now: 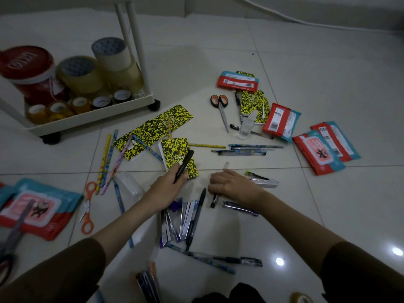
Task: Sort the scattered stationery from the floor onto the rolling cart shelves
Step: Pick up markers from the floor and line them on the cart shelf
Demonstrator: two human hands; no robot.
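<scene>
Glossy pale floor tiles (pixel 306 62) with thin grout lines mirror two bright lamp glints (pixel 279 261) at lower right, and a dim grey wall (pixel 328 9) runs along the top.

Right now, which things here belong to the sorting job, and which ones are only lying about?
For the job: black pen in left hand, pen under right hand, notebooks, scissors, cart.
Lying about: white cable.
</scene>
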